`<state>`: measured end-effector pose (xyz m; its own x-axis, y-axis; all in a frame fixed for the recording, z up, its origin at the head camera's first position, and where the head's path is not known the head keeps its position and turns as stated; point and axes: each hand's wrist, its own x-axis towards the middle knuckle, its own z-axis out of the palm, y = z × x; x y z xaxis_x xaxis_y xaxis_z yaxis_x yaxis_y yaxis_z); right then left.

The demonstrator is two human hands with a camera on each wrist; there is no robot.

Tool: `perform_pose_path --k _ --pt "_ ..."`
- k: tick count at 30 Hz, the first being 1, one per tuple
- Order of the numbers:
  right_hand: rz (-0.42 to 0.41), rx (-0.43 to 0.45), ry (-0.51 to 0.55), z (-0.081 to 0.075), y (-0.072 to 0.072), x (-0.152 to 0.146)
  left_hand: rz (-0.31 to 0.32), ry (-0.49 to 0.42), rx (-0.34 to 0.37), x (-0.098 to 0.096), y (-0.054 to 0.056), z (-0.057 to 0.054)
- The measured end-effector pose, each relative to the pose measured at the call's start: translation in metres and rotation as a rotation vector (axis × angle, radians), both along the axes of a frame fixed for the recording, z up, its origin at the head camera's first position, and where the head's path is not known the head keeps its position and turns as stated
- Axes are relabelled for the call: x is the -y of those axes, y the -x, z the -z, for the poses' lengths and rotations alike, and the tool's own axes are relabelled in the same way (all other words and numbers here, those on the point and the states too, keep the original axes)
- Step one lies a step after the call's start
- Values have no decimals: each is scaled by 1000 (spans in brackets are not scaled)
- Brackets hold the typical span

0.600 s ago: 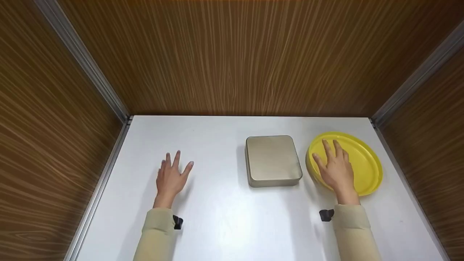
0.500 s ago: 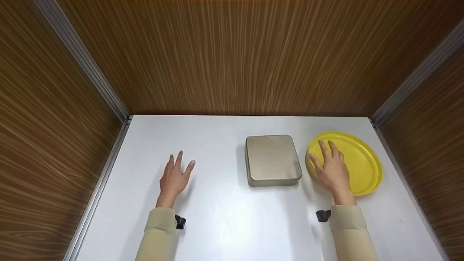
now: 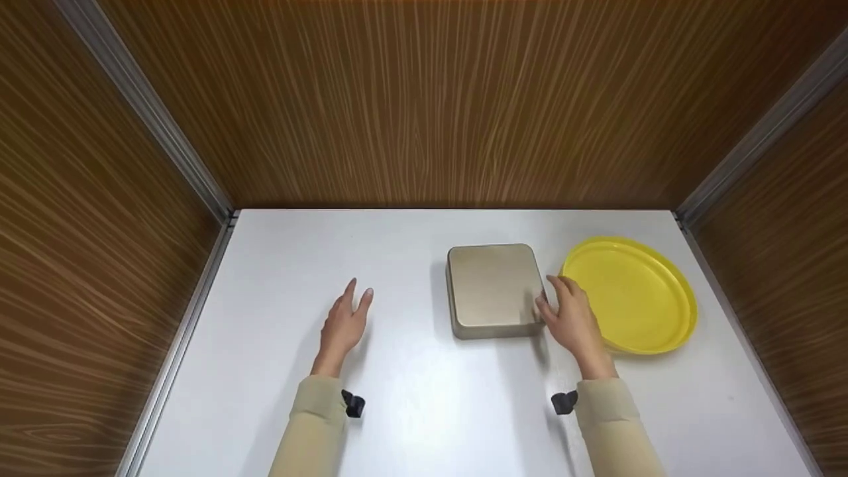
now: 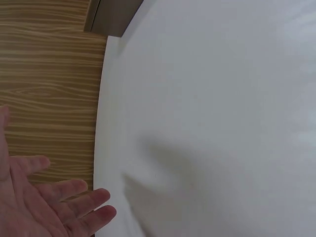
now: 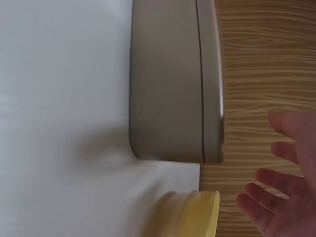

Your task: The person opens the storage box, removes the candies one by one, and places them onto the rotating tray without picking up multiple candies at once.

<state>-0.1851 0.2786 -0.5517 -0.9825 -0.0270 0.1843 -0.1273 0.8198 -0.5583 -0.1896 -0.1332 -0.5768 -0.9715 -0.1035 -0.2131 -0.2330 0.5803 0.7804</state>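
A flat, square metal tin [image 3: 495,285] with rounded corners and a lid lies on the white table, right of the middle. To its right is a round yellow dish [image 3: 633,298] with a raised rim; a paler side shows below the rim in the right wrist view. My right hand [image 3: 573,324] hovers between tin and dish, thumb by the tin's right edge, fingers relaxed and holding nothing. In the right wrist view this hand [image 5: 291,182] is apart from the tin [image 5: 168,84]. Over the table left of the tin, my left hand [image 3: 343,326] is held with fingers extended, holding nothing.
Wood-grain panels [image 3: 411,106] rise behind and at both sides of the white table [image 3: 397,411]. Metal strips [image 3: 179,152] run along the corners. Each wrist carries a small black camera [image 3: 354,404] at the sleeve cuff.
My right hand has moved left from over the yellow dish to the tin's right edge. The left hand has moved right, towards the tin. Tin and dish have stayed put.
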Motion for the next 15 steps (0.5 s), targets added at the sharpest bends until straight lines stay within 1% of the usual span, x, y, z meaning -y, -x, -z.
perform_pose_path --k 3,6,10,13,15 --pt "-26 17 26 6 1 6 -2 -28 1 -13 -2 3" --pt "-43 26 42 11 1 11 8 -37 -4 -28 -5 6" --pt "-36 66 44 16 2 14 41 -40 -24 -44 -9 10" --pt "-20 117 43 18 3 16 66 -58 -33 -55 -10 11" --pt "-11 136 47 19 5 16 79 -68 -32 -62 -10 11"
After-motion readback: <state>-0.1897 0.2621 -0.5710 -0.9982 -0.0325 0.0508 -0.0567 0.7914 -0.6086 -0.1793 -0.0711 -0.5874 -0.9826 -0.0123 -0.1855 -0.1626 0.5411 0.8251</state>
